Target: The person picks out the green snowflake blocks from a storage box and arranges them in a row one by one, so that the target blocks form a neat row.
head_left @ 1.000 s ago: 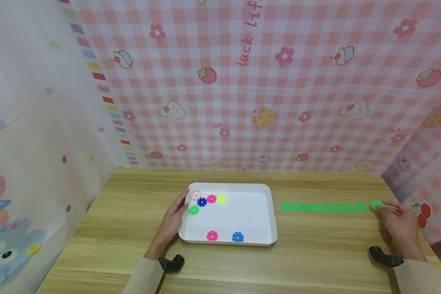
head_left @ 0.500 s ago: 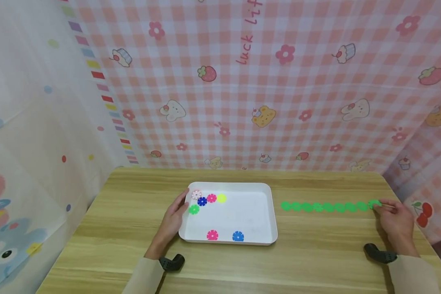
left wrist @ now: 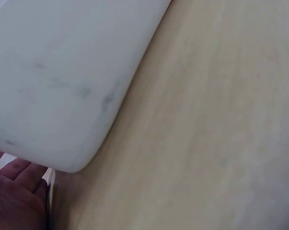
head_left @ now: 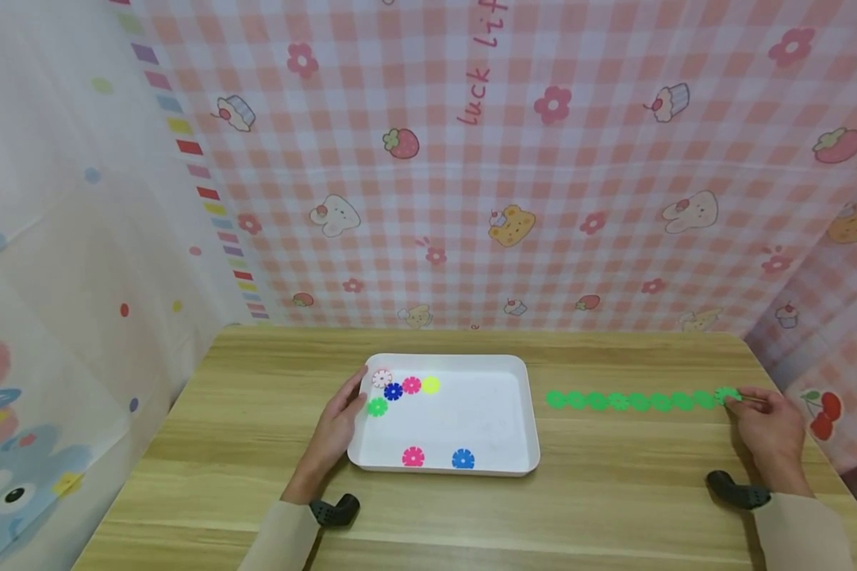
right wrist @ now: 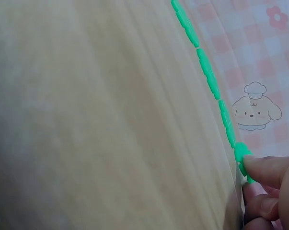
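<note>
My right hand (head_left: 773, 432) pinches a bright green notched plastic disc (head_left: 725, 395) between thumb and fingers. That disc meets the right end of a straight row of several green notched discs (head_left: 639, 402) lying on the table. From the right wrist view, the row (right wrist: 208, 74) appears edge-on, and the thumb presses the face of the last green disc (right wrist: 242, 151). On the left side, my left hand (head_left: 334, 424) rests against the short wall of a white rectangular tray (head_left: 443, 473), fingers along its outside. The left wrist view shows the tray's outer wall (left wrist: 72, 91) and partly hidden fingers.
Inside the tray lie a white-pink disc (head_left: 382, 378), dark blue (head_left: 393, 392), pink (head_left: 412, 385), yellow (head_left: 431, 385) and green (head_left: 377, 407) ones. Another pink disc (head_left: 413, 457) and a blue disc (head_left: 463, 458) sit by its front wall. A checked curtain (head_left: 471, 182) hangs behind the wooden table (head_left: 543, 523).
The right hand has moved slightly left with its green disc, closing the gap to the row's end. Over the last half second it has stayed there. The left hand and tray have kept their place.
</note>
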{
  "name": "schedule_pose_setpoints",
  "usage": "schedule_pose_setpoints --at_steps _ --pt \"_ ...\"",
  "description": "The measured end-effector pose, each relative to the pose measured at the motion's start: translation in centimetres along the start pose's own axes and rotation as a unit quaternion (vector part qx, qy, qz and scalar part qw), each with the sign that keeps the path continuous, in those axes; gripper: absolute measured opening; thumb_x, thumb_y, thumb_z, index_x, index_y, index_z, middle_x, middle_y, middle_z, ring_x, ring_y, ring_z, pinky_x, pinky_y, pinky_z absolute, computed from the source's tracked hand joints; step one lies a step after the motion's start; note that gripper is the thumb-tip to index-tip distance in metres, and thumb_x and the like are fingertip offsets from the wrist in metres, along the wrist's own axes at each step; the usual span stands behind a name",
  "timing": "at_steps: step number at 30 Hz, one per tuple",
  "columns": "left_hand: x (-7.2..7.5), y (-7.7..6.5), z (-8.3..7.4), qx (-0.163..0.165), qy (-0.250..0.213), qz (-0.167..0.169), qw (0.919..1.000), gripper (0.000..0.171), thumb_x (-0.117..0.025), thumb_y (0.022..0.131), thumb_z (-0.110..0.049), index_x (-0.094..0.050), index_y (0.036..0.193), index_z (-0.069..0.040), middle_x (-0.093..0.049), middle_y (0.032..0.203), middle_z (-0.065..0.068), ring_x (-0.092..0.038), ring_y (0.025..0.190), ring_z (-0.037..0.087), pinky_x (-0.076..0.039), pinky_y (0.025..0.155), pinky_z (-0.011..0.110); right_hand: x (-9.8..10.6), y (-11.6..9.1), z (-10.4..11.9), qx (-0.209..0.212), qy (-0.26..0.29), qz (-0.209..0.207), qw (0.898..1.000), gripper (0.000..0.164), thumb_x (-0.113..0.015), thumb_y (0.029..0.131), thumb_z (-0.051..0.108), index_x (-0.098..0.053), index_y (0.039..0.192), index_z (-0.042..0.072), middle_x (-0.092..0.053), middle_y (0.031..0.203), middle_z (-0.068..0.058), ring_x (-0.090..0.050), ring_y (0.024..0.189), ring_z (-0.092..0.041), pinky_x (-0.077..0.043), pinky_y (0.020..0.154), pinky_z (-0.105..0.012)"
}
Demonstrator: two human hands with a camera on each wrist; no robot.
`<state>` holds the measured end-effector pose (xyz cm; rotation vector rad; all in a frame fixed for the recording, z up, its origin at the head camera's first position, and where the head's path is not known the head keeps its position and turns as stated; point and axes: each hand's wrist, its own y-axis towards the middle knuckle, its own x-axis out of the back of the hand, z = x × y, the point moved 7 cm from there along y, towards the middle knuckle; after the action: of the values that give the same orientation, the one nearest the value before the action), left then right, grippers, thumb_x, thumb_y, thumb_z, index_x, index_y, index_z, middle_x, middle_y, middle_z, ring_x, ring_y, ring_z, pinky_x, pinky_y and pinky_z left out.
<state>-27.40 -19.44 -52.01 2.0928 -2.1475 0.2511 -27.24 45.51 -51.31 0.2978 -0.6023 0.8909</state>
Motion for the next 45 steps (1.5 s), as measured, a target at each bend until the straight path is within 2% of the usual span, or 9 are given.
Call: schedule_pose_setpoints --at_steps 9,24,29,32,36,38,45 --pt "-0.1 -0.1 -0.1 -0.003 -0.006 -0.004 1.0 0.049 -0.036 0.107 -0.014 -0.033 0.156 -0.017 -0.026 0.163 0.004 -0.019 0.151 0.023 -0.015 0.124 0.044 0.1 -0.1 0.0 0.001 -0.022 -0.01 1.0 0.035 -0.064 0.094 0.019 -0.063 0.118 -0.006 -0.041 0.06 0.03 -0.039 0.06 0.008 -0.036 0.057 -0.017" --pt "0.2 -0.1 -0.1 -0.004 -0.007 -0.006 1.0 0.049 -0.036 0.107 -0.015 -0.033 0.156 -0.019 -0.025 0.163 0.005 -0.018 0.151 0.024 -0.014 0.124 0.046 -0.1 -0.2 0.1 0.003 -0.022 -0.014 1.0 0.037 -0.063 0.094 0.023 -0.064 0.118 -0.005 -0.041 0.061 0.03 -0.039 0.062 0.006 -0.035 0.061 -0.021" --pt "0.0 -0.1 -0.1 -0.006 -0.006 0.003 1.0 0.049 -0.035 0.108 -0.016 -0.032 0.156 -0.019 -0.023 0.164 0.004 -0.017 0.152 0.024 -0.013 0.124 0.046 0.1 -0.6 0.0 -0.016 -0.007 -0.009 1.0 0.041 -0.061 0.095 0.03 -0.063 0.119 -0.003 -0.042 0.062 0.029 -0.041 0.063 0.004 -0.037 0.06 -0.02" --pt "-0.1 -0.1 -0.2 -0.006 -0.008 0.007 0.9999 0.049 -0.034 0.108 -0.015 -0.03 0.157 -0.017 -0.021 0.165 0.006 -0.015 0.152 0.024 -0.012 0.124 0.046 0.1 -0.9 0.4 -0.023 0.009 -0.006 1.0 0.031 -0.062 0.095 0.032 -0.067 0.11 0.005 -0.044 0.065 0.028 -0.044 0.062 0.002 -0.039 0.056 -0.018" --pt "-0.1 0.0 -0.3 -0.007 -0.009 0.007 0.9999 0.049 -0.034 0.108 -0.015 -0.029 0.157 -0.016 -0.02 0.165 0.007 -0.014 0.152 0.025 -0.011 0.124 0.046 -0.4 -1.7 2.1 -0.025 0.037 0.022 0.999 0.012 -0.063 0.094 0.038 -0.065 0.098 0.026 -0.048 0.079 0.021 -0.045 0.071 -0.002 -0.041 0.056 -0.018" --pt "0.0 0.0 -0.3 -0.007 -0.009 0.006 0.9999 0.049 -0.034 0.108 -0.015 -0.03 0.157 -0.017 -0.021 0.164 0.006 -0.014 0.152 0.025 -0.011 0.124 0.046 -0.8 -2.3 3.6 -0.01 0.042 0.044 0.998 0.01 -0.063 0.094 0.041 -0.063 0.096 0.031 -0.048 0.085 0.02 -0.045 0.075 -0.002 -0.041 0.058 -0.019" --pt "0.0 -0.1 -0.1 -0.01 -0.006 0.002 0.9999 0.049 -0.035 0.107 -0.014 -0.032 0.156 -0.017 -0.024 0.164 0.005 -0.018 0.151 0.024 -0.014 0.124 0.045 -3.0 -5.5 9.9 0.089 0.055 0.113 0.988 0.032 -0.059 0.097 0.042 -0.065 0.115 0.015 -0.051 0.097 0.021 -0.048 0.086 0.004 -0.044 0.065 -0.015"
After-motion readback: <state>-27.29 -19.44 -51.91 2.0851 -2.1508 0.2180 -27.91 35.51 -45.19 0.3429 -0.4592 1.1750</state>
